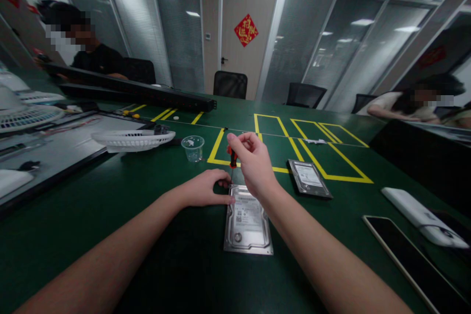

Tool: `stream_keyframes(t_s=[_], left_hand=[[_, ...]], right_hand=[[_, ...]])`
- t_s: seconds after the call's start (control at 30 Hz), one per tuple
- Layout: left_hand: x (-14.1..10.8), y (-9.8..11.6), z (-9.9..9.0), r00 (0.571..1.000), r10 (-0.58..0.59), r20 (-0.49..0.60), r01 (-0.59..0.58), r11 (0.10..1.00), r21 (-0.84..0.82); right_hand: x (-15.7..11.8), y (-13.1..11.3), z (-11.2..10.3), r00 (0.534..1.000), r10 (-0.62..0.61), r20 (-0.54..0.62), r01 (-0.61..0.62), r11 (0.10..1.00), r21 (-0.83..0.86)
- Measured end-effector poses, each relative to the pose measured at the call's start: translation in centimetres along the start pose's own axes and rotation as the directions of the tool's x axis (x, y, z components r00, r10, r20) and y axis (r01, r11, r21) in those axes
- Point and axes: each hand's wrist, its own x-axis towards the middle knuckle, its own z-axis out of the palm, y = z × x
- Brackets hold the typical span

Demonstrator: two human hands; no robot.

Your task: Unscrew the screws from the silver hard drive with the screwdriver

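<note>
A silver hard drive (250,223) lies label up on the green table in front of me. My left hand (209,187) rests at its far left corner, thumb on the top edge and fingers curled along the far side, steadying it. Above that corner my right hand (253,159) grips a red and black screwdriver (233,158), held upright with its shaft pointing down at the drive's far left corner. Whether the tip sits in a screw is too small to tell. Beyond my left hand stands a clear plastic cup (193,148) with small bits inside.
A second hard drive (309,178) lies to the right, by yellow tape outlines (348,177). A phone (408,260) and a white device (423,216) are at far right. White fan grilles (134,140) and a long black bar (147,91) stand left. Two people sit across the table.
</note>
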Motion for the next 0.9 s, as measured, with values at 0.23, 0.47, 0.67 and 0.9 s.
stream_keyframes(t_s=[0.23, 0.47, 0.67, 0.9], left_hand=[[0.04, 0.21, -0.06, 1.000, 0.004, -0.001, -0.004, 1.000, 0.000], [0.07, 0.11, -0.20, 1.000, -0.012, 0.019, 0.012, 1.000, 0.024], [0.01, 0.12, -0.24, 1.000, -0.011, 0.021, 0.011, 1.000, 0.015], [0.07, -0.18, -0.01, 1.000, 0.010, 0.007, -0.010, 0.999, 0.040]], right_hand=[[-0.03, -0.19, 0.10, 0.999, 0.015, 0.037, -0.016, 0.999, 0.034], [0.36, 0.31, -0.24, 1.000, 0.014, -0.016, -0.013, 0.999, 0.041], [0.35, 0.18, -0.11, 0.995, 0.087, -0.049, -0.081, 0.991, 0.107], [0.27, 0.19, 0.03, 0.997, 0.072, -0.027, -0.069, 0.994, 0.087]])
